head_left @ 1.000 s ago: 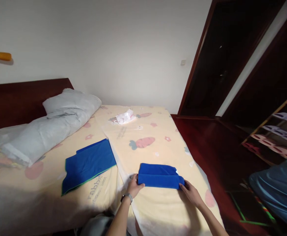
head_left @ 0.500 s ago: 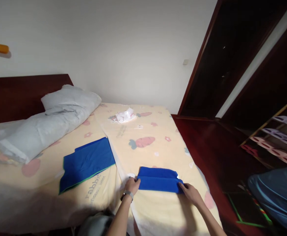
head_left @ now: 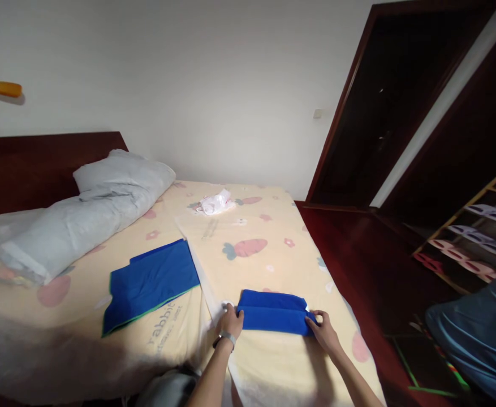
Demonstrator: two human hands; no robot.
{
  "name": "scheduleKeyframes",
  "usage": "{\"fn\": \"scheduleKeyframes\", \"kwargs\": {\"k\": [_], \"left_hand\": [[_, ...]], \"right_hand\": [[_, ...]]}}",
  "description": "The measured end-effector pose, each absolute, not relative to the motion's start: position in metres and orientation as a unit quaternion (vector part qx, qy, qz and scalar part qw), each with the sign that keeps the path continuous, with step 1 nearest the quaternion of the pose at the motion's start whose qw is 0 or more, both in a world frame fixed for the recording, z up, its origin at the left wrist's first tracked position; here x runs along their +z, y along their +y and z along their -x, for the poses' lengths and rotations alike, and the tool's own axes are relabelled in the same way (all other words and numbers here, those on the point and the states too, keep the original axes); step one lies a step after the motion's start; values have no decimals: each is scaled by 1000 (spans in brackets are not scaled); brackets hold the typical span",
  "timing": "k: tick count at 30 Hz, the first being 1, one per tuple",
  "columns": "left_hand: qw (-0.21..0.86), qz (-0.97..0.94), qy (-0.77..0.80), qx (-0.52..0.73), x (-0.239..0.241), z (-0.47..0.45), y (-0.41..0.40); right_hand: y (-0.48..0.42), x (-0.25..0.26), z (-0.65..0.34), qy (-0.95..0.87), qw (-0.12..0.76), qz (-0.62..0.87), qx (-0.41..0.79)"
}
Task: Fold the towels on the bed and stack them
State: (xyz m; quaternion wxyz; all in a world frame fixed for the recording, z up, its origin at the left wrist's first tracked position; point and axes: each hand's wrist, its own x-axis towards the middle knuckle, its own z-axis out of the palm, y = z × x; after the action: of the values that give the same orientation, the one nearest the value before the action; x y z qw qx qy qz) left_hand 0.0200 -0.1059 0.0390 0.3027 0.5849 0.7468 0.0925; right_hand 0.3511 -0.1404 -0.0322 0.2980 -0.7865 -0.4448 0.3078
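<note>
A bright blue cloth (head_left: 275, 318), folded into a long strip, lies on the bed in front of me. Its left end is pinched in my left hand (head_left: 231, 322), which wears a watch (head_left: 225, 337) at the wrist. At the other end, my right hand (head_left: 323, 329) has thumb and fingers closed on the corner, beside a small white tag. A second blue cloth (head_left: 154, 282) with green edging lies spread to the left, touched by neither hand.
The bed (head_left: 290, 265) has a cream sheet with carrot prints. A grey quilt (head_left: 99, 215) is bunched by the headboard (head_left: 44, 169). A crumpled white plastic bag (head_left: 216, 202) lies farther back. Right of the bed stand a shoe rack (head_left: 470, 226) with slippers and something draped in blue fabric (head_left: 477, 333).
My right hand has shifted slightly, its fingers now curled higher around the cloth's right corner. My left hand keeps its hold on the left end. The camera view has tilted a little.
</note>
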Motion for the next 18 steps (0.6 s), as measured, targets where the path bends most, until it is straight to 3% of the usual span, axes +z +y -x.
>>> {"fn": "scheduleKeyframes", "kwargs": {"k": [4, 8, 12, 18], "left_hand": [[328, -564, 752, 93, 37, -20, -105], [399, -541, 732, 110, 37, -14, -101], [420, -517, 732, 144, 30, -13, -99], [495, -435, 704, 266, 20, -14, -92]], "right_hand": [[-141, -22, -344, -457, 311, 779, 297], [-148, -18, -344, -503, 396, 723, 259], [-161, -23, -347, -572, 447, 620, 298], [-153, -28, -349, -555, 466, 620, 300]]}}
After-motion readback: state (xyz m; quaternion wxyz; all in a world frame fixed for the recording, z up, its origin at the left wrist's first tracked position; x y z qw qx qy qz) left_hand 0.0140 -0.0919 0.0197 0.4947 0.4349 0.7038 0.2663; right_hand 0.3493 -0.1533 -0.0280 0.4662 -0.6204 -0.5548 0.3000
